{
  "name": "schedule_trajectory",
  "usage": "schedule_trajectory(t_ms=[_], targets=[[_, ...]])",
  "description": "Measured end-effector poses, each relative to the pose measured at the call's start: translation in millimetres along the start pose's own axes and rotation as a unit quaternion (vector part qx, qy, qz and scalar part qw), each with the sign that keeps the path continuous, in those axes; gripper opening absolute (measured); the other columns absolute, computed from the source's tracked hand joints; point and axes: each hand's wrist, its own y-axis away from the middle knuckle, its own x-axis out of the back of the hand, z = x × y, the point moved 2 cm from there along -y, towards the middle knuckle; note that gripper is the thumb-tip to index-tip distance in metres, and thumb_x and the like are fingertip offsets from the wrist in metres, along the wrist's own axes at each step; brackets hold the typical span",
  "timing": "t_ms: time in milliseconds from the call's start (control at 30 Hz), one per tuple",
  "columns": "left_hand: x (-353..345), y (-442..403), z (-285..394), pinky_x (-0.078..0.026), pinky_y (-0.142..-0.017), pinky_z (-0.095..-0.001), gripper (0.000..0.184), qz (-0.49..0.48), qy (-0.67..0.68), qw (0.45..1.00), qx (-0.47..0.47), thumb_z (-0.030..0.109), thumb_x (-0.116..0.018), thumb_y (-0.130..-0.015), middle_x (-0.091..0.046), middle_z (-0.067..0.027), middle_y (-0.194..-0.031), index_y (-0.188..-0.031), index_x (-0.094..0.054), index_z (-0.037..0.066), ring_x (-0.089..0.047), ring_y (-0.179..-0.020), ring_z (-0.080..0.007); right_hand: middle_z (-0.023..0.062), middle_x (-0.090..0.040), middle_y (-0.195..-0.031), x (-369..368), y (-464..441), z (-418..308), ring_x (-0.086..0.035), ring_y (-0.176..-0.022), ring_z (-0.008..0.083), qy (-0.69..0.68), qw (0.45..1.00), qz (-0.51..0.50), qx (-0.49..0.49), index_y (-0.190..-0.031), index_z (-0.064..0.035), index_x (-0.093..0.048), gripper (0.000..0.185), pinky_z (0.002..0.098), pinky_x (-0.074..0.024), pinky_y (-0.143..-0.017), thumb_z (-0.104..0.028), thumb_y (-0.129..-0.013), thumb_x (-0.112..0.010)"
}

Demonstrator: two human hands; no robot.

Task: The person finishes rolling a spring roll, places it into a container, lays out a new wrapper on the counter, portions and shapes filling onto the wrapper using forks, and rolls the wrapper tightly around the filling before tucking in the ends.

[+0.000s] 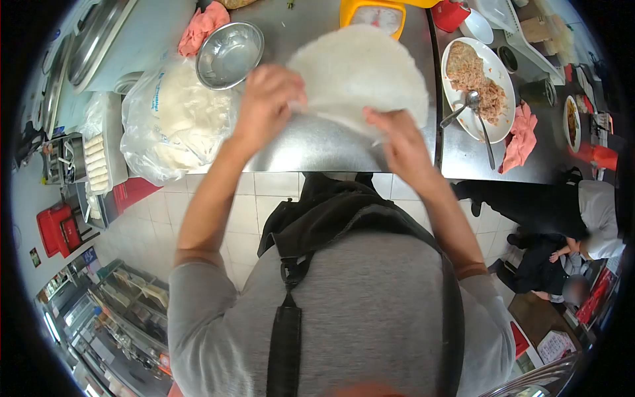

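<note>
A wide, thin, white dough sheet [362, 74] is stretched between my two hands over the steel table. My left hand [268, 99], slightly smeared by motion, grips its left edge with fingers closed. On the near right edge, my right hand [400, 142] pinches the dough between thumb and fingers. A metal bowl [229, 56] stands just beyond my left hand. Left of that hand lies a clear plastic bag [175, 122] with pale dough inside. Behind the sheet's far edge is a yellow scale [377, 18], partly covered from view.
On the right-hand table [463, 162], an oval white plate [452, 99] holds minced filling and two spoons. Pink cloths lie beside the plate [520, 135] and behind the bowl [202, 28]. A tray of white rolls [106, 149] stands far left. Other people [562, 212] are at the right.
</note>
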Motion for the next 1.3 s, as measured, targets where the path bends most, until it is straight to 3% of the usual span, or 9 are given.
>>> schedule_trajectory(t_ms=[433,533,600,700,900,967,1133,1200,1300], targets=[[-24.3,105.2,2.2,-0.043,-0.099,-0.0417,0.027,-0.06,0.009,0.992,0.11,-0.008,-0.068,-0.069,-0.07,0.0021,-0.104,-0.085,-0.072,0.013,-0.061,-0.109,-0.0257,0.0074,-0.065,-0.12,-53.0,61.0,-11.2,-0.058,-0.106,0.0283,0.022,0.987,-0.151,-0.044,-0.131,-0.0108,-0.066,0.057,0.0404,-0.0491,-0.096,0.006,-0.076,-0.066],[-16.0,98.9,2.5,-0.043,-0.1,-0.042,0.027,-0.014,0.028,0.984,0.173,-0.006,-0.07,-0.071,-0.071,0.0006,-0.105,-0.09,-0.074,0.013,-0.061,-0.109,-0.0261,0.0078,-0.064,-0.123,-35.8,61.3,-9.8,-0.058,-0.113,0.0288,-0.094,0.984,-0.112,-0.097,-0.122,-0.0104,-0.068,0.045,0.0427,-0.0481,-0.098,0.003,-0.079,-0.069],[-20.6,80.8,12.7,-0.043,-0.099,-0.0419,0.027,-0.019,0.017,0.988,0.152,-0.005,-0.071,-0.073,-0.071,-0.0006,-0.104,-0.093,-0.074,0.012,-0.061,-0.108,-0.0263,0.0074,-0.064,-0.125,-25.2,57.4,5.2,-0.059,-0.116,0.0303,0.08,0.982,-0.068,-0.158,-0.119,-0.0104,-0.068,0.038,0.044,-0.048,-0.099,0.0,-0.082,-0.07],[-23.5,68.7,15.7,-0.044,-0.098,-0.0418,0.026,-0.026,0.001,0.993,0.118,-0.004,-0.072,-0.077,-0.072,-0.0026,-0.103,-0.098,-0.074,0.011,-0.061,-0.107,-0.0268,0.008,-0.064,-0.126,-10.6,61.4,8.1,-0.059,-0.118,0.0313,0.11,0.968,-0.119,-0.193,-0.118,-0.0108,-0.069,0.036,0.0447,-0.048,-0.099,-0.003,-0.083,-0.071],[-30.4,2.4,44.1,-0.048,-0.094,-0.042,0.024,0.0,0.011,0.993,0.12,-0.002,-0.073,-0.081,-0.073,-0.0068,-0.103,-0.102,-0.075,0.009,-0.064,-0.103,-0.03,0.0149,-0.068,-0.109,116.5,91.4,25.9,-0.062,-0.107,0.0367,0.277,0.914,0.143,-0.259,-0.109,-0.0043,-0.068,0.026,0.0465,-0.0489,-0.093,0.003,-0.084,-0.073],[-56.7,-33.0,77.2,-0.051,-0.093,-0.0398,0.021,-0.044,0.164,0.981,0.093,-0.001,-0.072,-0.088,-0.073,-0.0106,-0.106,-0.107,-0.074,0.005,-0.067,-0.101,-0.0285,0.0186,-0.066,-0.109,162.4,119.5,61.6,-0.062,-0.106,0.0367,0.389,0.867,0.1,-0.295,-0.115,-0.0025,-0.06,0.029,0.0469,-0.0489,-0.085,-0.005,-0.089,-0.074],[-172.5,-104.0,133.5,-0.056,-0.086,-0.0357,0.023,-0.191,0.329,0.911,0.158,0.011,-0.066,-0.101,-0.073,-0.0108,-0.107,-0.122,-0.064,0.003,-0.069,-0.094,-0.0187,0.0084,-0.062,-0.059,177.4,156.2,139.4,-0.058,-0.048,0.0165,-0.042,0.838,0.051,-0.542,-0.115,-0.0014,-0.05,0.037,0.0338,-0.043,-0.045,-0.02,-0.095,-0.075],[-212.4,-124.0,145.7,-0.057,-0.079,-0.0353,0.03,-0.223,0.494,0.757,0.365,0.016,-0.069,-0.101,-0.071,-0.0147,-0.101,-0.126,-0.058,0.003,-0.068,-0.089,-0.0196,0.0067,-0.062,-0.062,186.1,147.3,138.5,-0.058,-0.05,0.0122,-0.048,0.846,0.006,-0.531,-0.115,-0.0025,-0.053,0.031,0.0294,-0.0411,-0.044,-0.019,-0.097,-0.072],[-229.9,-156.6,163.9,-0.057,-0.073,-0.0356,0.036,-0.231,0.383,0.786,0.427,0.021,-0.072,-0.1,-0.07,-0.0139,-0.094,-0.126,-0.054,0.004,-0.068,-0.085,-0.0186,0.0098,-0.064,-0.066,216.7,147.2,143.7,-0.062,-0.057,0.0193,0.028,0.869,-0.046,-0.491,-0.109,-0.0023,-0.061,0.024,0.0346,-0.0462,-0.053,-0.021,-0.096,-0.071]])
